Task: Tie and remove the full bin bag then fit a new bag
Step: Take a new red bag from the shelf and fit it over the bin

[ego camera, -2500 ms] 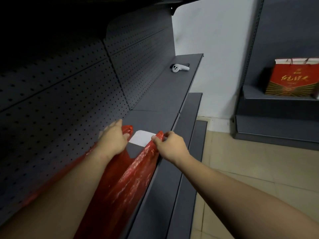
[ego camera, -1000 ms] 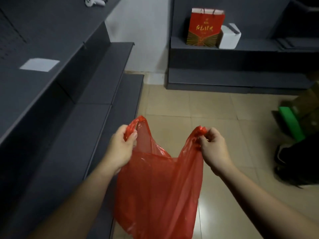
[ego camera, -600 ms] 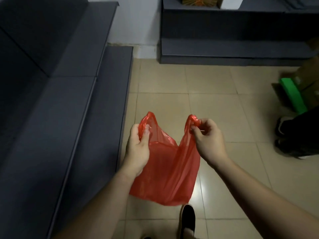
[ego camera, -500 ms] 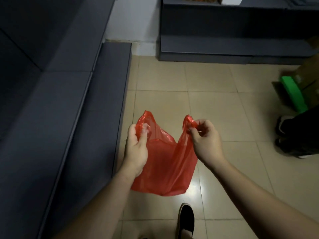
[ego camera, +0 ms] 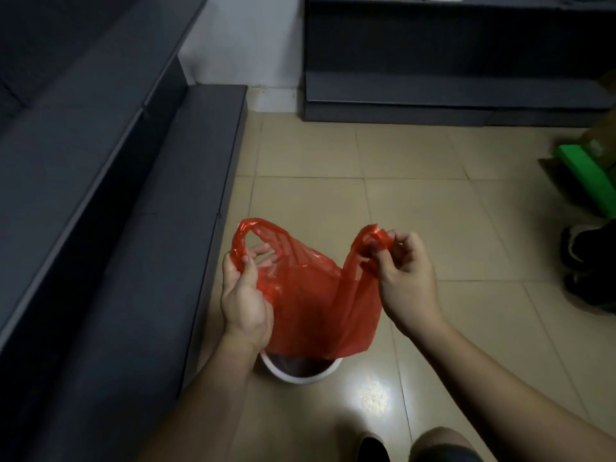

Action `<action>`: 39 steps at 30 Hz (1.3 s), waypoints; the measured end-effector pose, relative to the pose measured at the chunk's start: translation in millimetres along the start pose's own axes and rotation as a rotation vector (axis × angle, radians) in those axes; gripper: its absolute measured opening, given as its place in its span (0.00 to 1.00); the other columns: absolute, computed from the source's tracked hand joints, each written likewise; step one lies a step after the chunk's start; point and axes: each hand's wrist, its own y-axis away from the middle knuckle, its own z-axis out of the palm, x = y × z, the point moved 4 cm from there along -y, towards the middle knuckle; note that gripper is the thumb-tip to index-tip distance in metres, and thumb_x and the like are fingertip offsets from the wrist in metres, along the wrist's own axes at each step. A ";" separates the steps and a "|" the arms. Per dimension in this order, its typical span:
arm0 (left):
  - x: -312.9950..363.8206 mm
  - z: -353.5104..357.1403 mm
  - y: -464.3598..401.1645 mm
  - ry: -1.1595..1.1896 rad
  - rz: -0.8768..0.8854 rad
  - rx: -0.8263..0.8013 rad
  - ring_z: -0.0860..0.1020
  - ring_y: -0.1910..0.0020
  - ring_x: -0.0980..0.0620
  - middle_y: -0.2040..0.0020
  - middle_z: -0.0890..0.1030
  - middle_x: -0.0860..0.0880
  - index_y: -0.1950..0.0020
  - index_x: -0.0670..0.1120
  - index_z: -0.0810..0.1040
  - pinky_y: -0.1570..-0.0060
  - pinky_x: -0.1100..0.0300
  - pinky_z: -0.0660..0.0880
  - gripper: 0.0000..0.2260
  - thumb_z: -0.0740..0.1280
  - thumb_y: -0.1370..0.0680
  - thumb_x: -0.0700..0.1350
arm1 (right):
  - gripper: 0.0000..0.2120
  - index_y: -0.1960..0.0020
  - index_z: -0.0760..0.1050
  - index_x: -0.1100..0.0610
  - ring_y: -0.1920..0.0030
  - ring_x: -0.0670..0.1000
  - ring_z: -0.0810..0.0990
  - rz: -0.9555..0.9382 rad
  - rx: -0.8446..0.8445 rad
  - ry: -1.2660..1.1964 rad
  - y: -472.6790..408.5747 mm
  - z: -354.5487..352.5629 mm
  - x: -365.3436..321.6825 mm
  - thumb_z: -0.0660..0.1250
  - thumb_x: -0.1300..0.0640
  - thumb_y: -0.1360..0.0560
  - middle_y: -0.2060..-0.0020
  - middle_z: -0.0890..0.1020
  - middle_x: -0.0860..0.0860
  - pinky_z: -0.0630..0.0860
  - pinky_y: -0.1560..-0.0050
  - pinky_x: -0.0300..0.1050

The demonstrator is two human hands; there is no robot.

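Observation:
I hold a thin red plastic bag (ego camera: 320, 305) in front of me by its two handle loops. My left hand (ego camera: 245, 295) grips the left loop with the fingers pushed through it. My right hand (ego camera: 405, 278) pinches the right loop between thumb and fingers. The bag hangs limp and looks empty. Directly under it, on the floor, stands a small white bin (ego camera: 300, 370); only its near rim and dark inside show, the rest is hidden behind the bag.
Dark grey stepped shelving (ego camera: 100, 195) runs along the left, close beside the bin. More grey shelving (ego camera: 450, 78) lines the far wall. A green object (ego camera: 586, 175) and someone's dark shoes (ego camera: 586, 261) lie at right. My own knee and shoe (ego camera: 416, 445) show at the bottom.
I have turned from the shelf to the floor with the bag. The white bin has come into view under it, and my hands have spread the handles further apart.

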 end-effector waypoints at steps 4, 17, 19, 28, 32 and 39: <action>-39.4 -28.6 -10.4 -0.012 0.015 -0.004 0.82 0.43 0.44 0.47 0.85 0.50 0.51 0.54 0.82 0.49 0.48 0.80 0.16 0.56 0.15 0.43 | 0.07 0.57 0.76 0.44 0.54 0.60 0.86 -0.017 -0.008 -0.057 0.6 2.9 47.5 0.70 0.56 0.24 0.57 0.86 0.57 0.79 0.46 0.69; -97.4 -104.8 -35.2 -0.164 0.170 -0.153 0.82 0.42 0.46 0.46 0.85 0.51 0.47 0.56 0.80 0.51 0.56 0.81 0.07 0.62 0.20 0.50 | 0.03 0.53 0.77 0.41 0.57 0.50 0.86 -0.125 -0.084 -0.021 14.0 22.0 148.9 0.67 0.49 0.25 0.56 0.87 0.52 0.80 0.56 0.50; -93.8 -107.5 -33.3 -0.232 0.170 -0.189 0.83 0.42 0.47 0.46 0.85 0.53 0.48 0.59 0.79 0.53 0.59 0.80 0.08 0.62 0.19 0.48 | 0.08 0.48 0.78 0.43 0.50 0.55 0.85 -0.097 -0.129 -0.019 21.2 21.5 147.8 0.69 0.45 0.27 0.52 0.87 0.54 0.80 0.45 0.63; -90.0 -104.2 -16.7 -0.508 0.108 -0.489 0.81 0.41 0.60 0.43 0.81 0.64 0.30 0.68 0.64 0.50 0.60 0.81 0.38 0.76 0.28 0.37 | 0.46 0.23 0.63 0.47 0.30 0.49 0.73 -0.133 -0.263 0.751 50.5 10.6 145.6 0.78 0.41 0.36 0.30 0.74 0.46 0.70 0.35 0.42; -98.5 -98.1 -16.4 -0.617 0.124 -0.511 0.76 0.39 0.69 0.41 0.77 0.73 0.32 0.76 0.62 0.50 0.67 0.79 0.40 0.72 0.25 0.35 | 0.38 0.24 0.68 0.54 0.34 0.55 0.78 -0.030 -0.206 0.784 45.3 16.0 164.9 0.78 0.49 0.31 0.32 0.78 0.54 0.73 0.34 0.46; -96.3 -98.6 -26.7 -0.624 0.217 -0.471 0.76 0.34 0.62 0.37 0.76 0.71 0.28 0.70 0.64 0.39 0.61 0.76 0.38 0.68 0.24 0.32 | 0.12 0.43 0.84 0.57 0.49 0.54 0.85 -0.059 -0.073 0.751 24.2 20.4 193.6 0.72 0.60 0.26 0.50 0.88 0.54 0.72 0.52 0.39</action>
